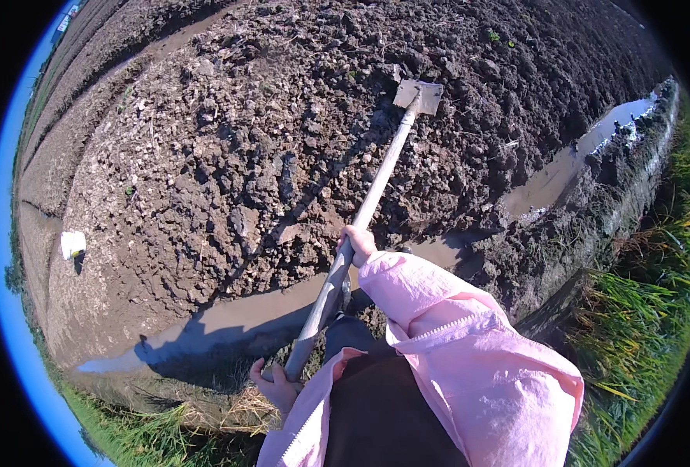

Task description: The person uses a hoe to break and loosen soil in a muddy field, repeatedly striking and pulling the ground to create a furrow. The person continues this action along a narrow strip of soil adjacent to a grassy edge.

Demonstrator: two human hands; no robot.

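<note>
A long-handled hoe [374, 195] with a wooden shaft reaches away from me over broken clods of soil [251, 175]. Its flat metal blade [429, 97] lies on the clods at the upper right of centre. My right hand [359, 245] grips the middle of the shaft. Near the shaft's lower end is my left hand [276, 386], its thumb and a finger curled around the end, touching the wood. Both arms are in pink sleeves; a foot shows partly behind the shaft.
A ditch of muddy water [251, 318] runs between me and the clods. More water [546, 187] lies at the right beside a mud bank [596, 216]. Green grass [642, 327] grows at the lower right. A white container [73, 244] stands at the far left.
</note>
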